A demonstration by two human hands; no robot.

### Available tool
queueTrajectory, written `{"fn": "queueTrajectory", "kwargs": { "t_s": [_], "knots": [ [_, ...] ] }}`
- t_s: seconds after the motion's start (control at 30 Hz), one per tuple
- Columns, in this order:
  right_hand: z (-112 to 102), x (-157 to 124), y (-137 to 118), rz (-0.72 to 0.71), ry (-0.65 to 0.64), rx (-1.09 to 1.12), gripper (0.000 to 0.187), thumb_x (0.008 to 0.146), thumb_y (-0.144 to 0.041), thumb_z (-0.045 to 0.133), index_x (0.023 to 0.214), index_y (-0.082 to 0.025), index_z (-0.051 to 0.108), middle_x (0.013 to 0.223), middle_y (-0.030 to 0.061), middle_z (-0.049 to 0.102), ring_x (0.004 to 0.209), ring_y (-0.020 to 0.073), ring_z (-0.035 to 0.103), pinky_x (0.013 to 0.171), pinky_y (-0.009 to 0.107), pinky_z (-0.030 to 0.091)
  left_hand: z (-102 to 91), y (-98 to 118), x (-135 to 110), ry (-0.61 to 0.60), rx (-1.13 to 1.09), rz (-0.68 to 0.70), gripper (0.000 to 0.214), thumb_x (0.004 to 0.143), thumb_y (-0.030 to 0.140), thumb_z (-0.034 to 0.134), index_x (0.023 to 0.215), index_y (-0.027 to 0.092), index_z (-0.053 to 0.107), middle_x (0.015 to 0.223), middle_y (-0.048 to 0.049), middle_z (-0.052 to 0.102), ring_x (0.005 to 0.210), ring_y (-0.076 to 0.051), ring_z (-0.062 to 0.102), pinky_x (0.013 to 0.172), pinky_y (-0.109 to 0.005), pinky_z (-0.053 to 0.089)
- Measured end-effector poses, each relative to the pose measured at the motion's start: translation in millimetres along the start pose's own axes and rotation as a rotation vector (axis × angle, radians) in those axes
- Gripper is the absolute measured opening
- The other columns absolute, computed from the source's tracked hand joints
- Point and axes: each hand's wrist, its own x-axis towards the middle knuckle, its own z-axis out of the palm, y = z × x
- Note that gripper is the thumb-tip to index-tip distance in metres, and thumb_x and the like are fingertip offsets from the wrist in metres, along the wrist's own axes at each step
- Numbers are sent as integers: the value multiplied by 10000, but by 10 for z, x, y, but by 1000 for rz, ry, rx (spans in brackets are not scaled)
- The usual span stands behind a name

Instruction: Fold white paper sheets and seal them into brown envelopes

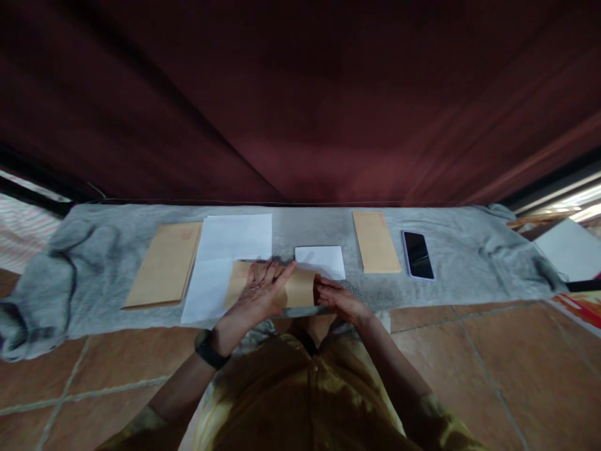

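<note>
A brown envelope (300,288) lies on the grey cloth (451,282) just in front of me. My left hand (260,291) rests flat on it with the fingers stretched out, pressing it down. My right hand (340,299) is at the envelope's right end, fingers curled at its opening; what they pinch is hard to make out. A folded white paper (322,260) lies just beyond, touching the envelope's far right corner.
A stack of brown envelopes (164,263) and white sheets (230,247) lie at the left. Another brown envelope (375,241) and a black phone (417,254) lie at the right. A dark red curtain (300,100) hangs behind. Tiled floor (493,363) surrounds the cloth.
</note>
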Motion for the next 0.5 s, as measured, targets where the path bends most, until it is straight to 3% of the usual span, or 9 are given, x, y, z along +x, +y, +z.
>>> {"fn": "queueTrajectory", "kwargs": {
  "t_s": [0.17,0.3,0.5],
  "knots": [
    [-63,-2,39,-36,47,-32,500,654,-394,888,1108,-247,737,1198,58,744,1114,260,692,998,442,541,44,-37,-6,29,-13,5,1211,685,374,818,1627,257,65,1555,-204,413,1472,-382,344,1205,-604,193],
    [-61,0,37,-75,86,-19,466,640,-395,890,1044,-216,741,1235,93,728,1146,283,677,1020,481,522,23,-15,-13,22,-11,-12,1197,680,380,821,1624,257,96,1543,-201,423,1465,-387,353,1204,-595,207],
    [-64,-55,-25,-125,15,-76,476,663,-457,873,1043,-194,759,1234,124,727,1164,298,663,1032,473,504,-61,72,-27,-30,-4,-58,1189,680,357,829,1622,253,111,1540,-207,433,1470,-381,352,1200,-598,216]
  ]
}}
